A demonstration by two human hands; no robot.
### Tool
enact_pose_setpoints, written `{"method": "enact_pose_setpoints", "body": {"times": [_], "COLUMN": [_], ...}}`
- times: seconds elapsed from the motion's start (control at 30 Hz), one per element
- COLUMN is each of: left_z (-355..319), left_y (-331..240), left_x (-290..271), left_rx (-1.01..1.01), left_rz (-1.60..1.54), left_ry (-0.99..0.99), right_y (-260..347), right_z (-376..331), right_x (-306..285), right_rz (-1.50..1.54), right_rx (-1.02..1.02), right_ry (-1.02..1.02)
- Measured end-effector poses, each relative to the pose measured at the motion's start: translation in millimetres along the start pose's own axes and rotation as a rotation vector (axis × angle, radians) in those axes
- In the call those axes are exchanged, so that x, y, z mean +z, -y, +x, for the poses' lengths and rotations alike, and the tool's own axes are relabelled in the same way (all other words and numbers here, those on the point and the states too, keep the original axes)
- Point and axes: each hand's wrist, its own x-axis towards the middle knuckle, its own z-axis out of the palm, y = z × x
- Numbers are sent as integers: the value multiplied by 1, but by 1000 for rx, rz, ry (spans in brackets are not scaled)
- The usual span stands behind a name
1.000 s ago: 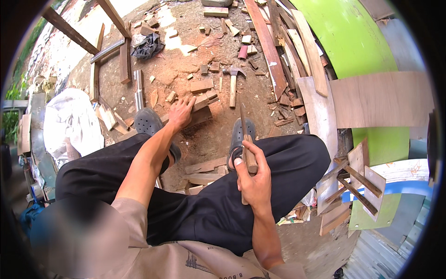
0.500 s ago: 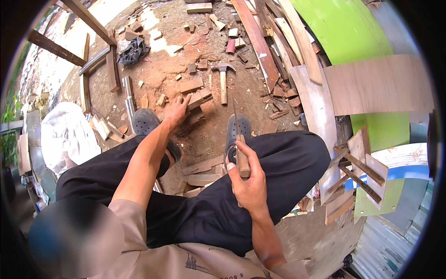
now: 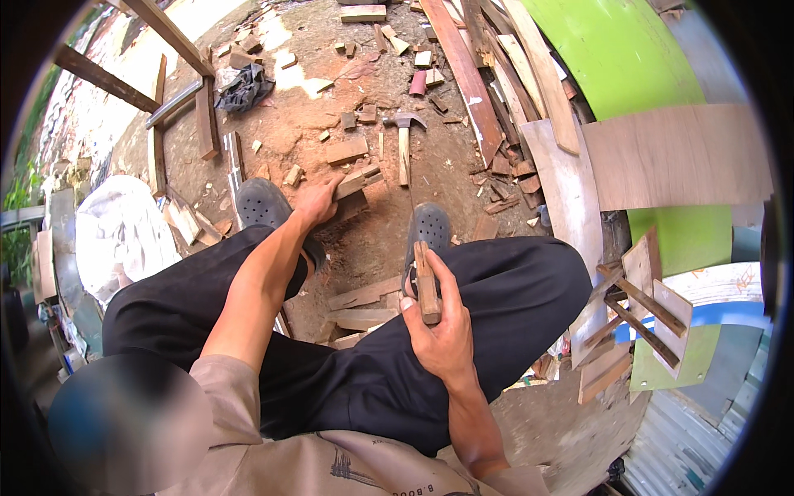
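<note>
Low in front of me, my left hand [image 3: 317, 201] is closed over the near end of a short wooden block [image 3: 357, 182]. Another piece of wood [image 3: 351, 203] lies beneath that block, close to the ground. My right hand [image 3: 440, 326], in front of my right thigh, wraps round the wooden handle [image 3: 426, 285] of what looks like a handsaw. Its thin blade, seen edge-on, hardly shows now. Beyond the block lies a claw hammer [image 3: 404, 149] with a pale wooden handle, touched by neither hand.
Several wood offcuts [image 3: 346, 150] litter the dirt ground. Long boards [image 3: 463, 78] and green panels [image 3: 612, 50] lie at the right, near a small wooden frame [image 3: 641, 302]. A white sack [image 3: 124, 240] and dark crumpled plastic [image 3: 244, 88] are on the left.
The saw's thin blade, plain before beyond its handle, has almost dropped out of sight as the handle tilted. My left hand stays on the block; the view has shifted slightly.
</note>
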Motion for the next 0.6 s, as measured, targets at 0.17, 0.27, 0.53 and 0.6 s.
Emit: {"method": "enact_pose_setpoints", "body": {"times": [0.17, 0.27, 0.53, 0.6], "left_z": [1, 1, 6, 9], "left_y": [3, 5, -15, -4], "left_x": [3, 9, -6, 0], "left_rx": [-1, 3, -149, -109], "left_rz": [-97, -128, -115, -98], "left_ry": [-26, -63, -20, -48], "right_y": [-2, -2, 11, 13], "right_z": [0, 1, 6, 11], "right_x": [1, 1, -3, -1], "right_rz": [-71, -100, -118, -122], "right_rx": [-22, -98, -36, -41], "right_ry": [40, 58, 119, 126]}}
